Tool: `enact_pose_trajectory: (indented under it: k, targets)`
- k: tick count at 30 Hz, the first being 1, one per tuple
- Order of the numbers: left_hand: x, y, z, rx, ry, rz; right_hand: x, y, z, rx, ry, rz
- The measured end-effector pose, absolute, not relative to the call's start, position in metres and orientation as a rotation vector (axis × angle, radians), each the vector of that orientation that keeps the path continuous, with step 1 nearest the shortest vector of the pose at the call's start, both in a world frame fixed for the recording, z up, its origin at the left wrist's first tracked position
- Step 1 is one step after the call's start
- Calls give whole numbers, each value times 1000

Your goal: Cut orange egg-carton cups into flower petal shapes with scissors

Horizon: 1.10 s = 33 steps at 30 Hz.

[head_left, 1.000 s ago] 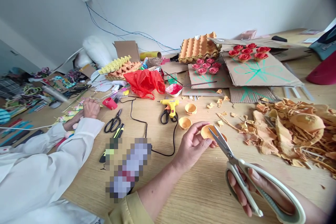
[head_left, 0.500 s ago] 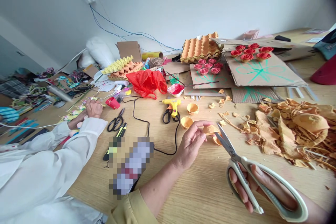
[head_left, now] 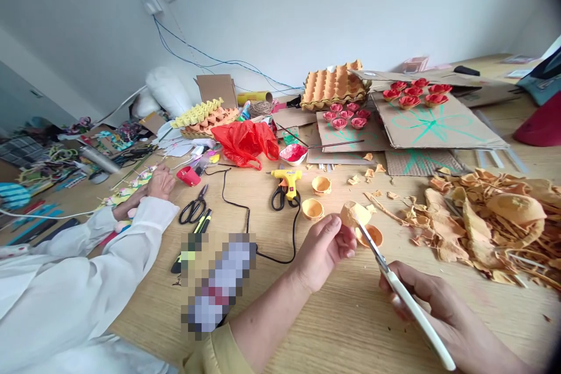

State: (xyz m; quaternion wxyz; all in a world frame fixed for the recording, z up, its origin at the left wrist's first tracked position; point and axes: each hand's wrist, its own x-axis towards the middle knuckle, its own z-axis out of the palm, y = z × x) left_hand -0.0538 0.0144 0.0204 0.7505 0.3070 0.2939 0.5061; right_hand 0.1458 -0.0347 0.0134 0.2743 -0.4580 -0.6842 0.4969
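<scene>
I am at a pale wooden table (head_left: 333, 327) crowded with craft supplies, set against a plain white wall (head_left: 307, 6) where a socket feeds blue wires down behind the clutter. My left hand (head_left: 324, 248) is pinched shut on a small orange egg-carton cup (head_left: 354, 213), held just above the table near its middle. My right hand (head_left: 432, 304) is closed around the pale handles of a pair of white-handled scissors (head_left: 401, 289), whose blades touch the cup's edge.

Just beyond the held cup lie three more trimmed orange cups: one (head_left: 369, 235) right under the blades, one (head_left: 312, 208) just beside the yellow glue gun (head_left: 286, 178), and one (head_left: 321, 184) a little farther back. To my right a heap of orange carton offcuts (head_left: 486, 222) spreads over the table.

At the back, an orange egg tray (head_left: 333, 83) stands stacked, and a second tray with a yellow piece on it (head_left: 202, 117) sits to its left, near a crumpled red plastic bag (head_left: 245, 140). A small white bowl (head_left: 293, 153) holds red paint. Flat cardboard sheets marked with green strokes carry red paper roses (head_left: 412, 93) and pink paper roses (head_left: 346, 115).

To my left, another person's white sleeve (head_left: 87, 269) rests on the table, their hand (head_left: 161, 182) lying near black scissors (head_left: 193, 207).
</scene>
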Motion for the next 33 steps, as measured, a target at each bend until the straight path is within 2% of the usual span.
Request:
enact_pose_trajectory:
  k: [3, 9, 23, 33]
  targets:
    - [-50, 12, 20, 425, 526, 1015, 145, -36, 9, -1249, -1827, 1289]
    - [-47, 7, 22, 229, 501, 1064, 139, -38, 11, -1269, -1906, 1208]
    - [-30, -3, 44, 414, 525, 1176, 142, -40, 15, -1204, -1883, 1354]
    - [-19, 4, 50, 439, 526, 1152, 151, -39, 3, -1214, -1929, 1222]
